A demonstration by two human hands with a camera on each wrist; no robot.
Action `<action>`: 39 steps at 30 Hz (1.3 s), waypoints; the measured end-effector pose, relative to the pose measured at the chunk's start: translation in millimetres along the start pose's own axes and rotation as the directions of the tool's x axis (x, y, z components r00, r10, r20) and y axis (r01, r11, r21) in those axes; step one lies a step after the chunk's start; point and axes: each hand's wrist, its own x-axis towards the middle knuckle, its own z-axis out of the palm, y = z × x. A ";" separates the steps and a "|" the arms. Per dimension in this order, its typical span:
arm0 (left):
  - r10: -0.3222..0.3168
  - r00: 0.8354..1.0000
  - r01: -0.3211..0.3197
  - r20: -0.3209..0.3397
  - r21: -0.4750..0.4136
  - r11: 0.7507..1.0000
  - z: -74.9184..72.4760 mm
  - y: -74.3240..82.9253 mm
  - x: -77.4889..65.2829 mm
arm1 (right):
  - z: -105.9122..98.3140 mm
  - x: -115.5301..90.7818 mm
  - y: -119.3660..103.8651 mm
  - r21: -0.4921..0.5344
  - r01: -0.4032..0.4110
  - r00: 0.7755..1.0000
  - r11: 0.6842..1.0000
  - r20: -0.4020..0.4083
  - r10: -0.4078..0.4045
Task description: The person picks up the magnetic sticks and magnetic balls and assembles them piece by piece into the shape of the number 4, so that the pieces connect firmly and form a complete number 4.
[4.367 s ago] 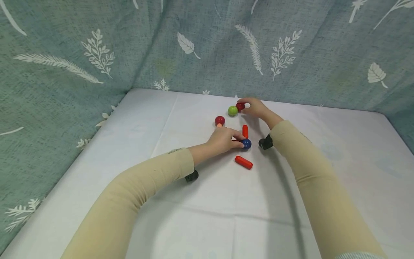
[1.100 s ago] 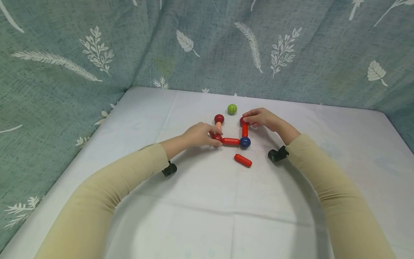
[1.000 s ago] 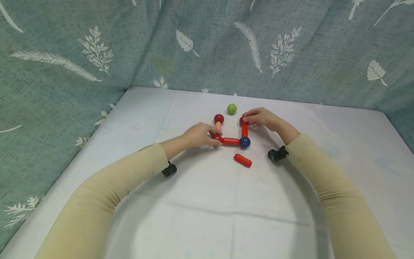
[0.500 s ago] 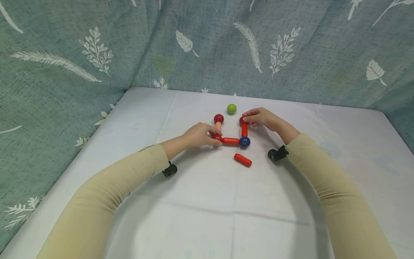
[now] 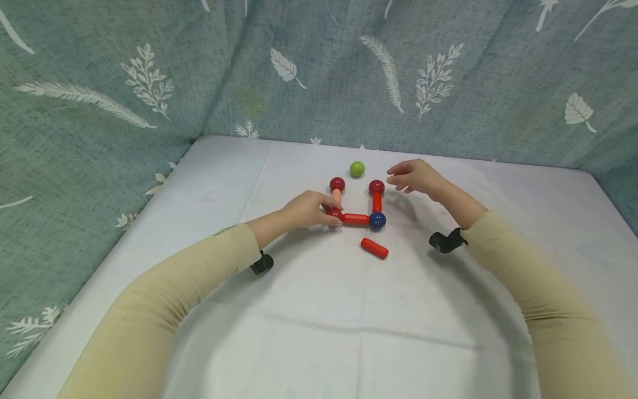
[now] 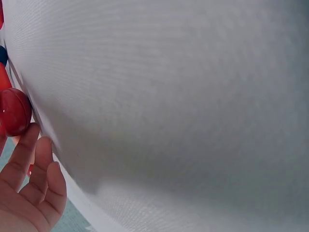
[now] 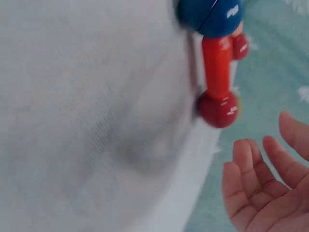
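Balls and rods form a three-sided, U-like figure on the white cloth. My left hand [image 5: 306,209] pinches the red ball [image 5: 334,214] at its near left corner; in the left wrist view a fingertip touches that ball [image 6: 14,112]. From there a red rod [image 5: 356,219] runs to a blue ball [image 5: 377,220]. Another red rod [image 5: 377,203] leads away from the blue ball to a red ball [image 5: 376,187]. On the left, a peach rod [image 5: 336,195] ends in a red ball [image 5: 337,184]. My right hand [image 5: 416,176] hovers right of the figure, holding nothing, fingers loosely bent.
A loose red rod [image 5: 374,248] lies on the near side of the figure. Beyond the figure sits a green ball [image 5: 356,169]. A patterned green-blue curtain [image 5: 319,72] hangs behind the table [image 5: 319,332]. Black wrist cameras [image 5: 443,242] hang below both sleeves.
The right hand brought a red ball from beside the green one to the rod's end, then let go and drew back right. The left hand moved from the blue ball to the left corner ball.
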 end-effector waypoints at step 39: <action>0.074 0.996 -0.070 -0.056 0.081 0.994 1.5 8.0 -2.8 | 83.5 -79.9 -5.2 -0.453 0.068 0.990 0.889 0.139 -0.005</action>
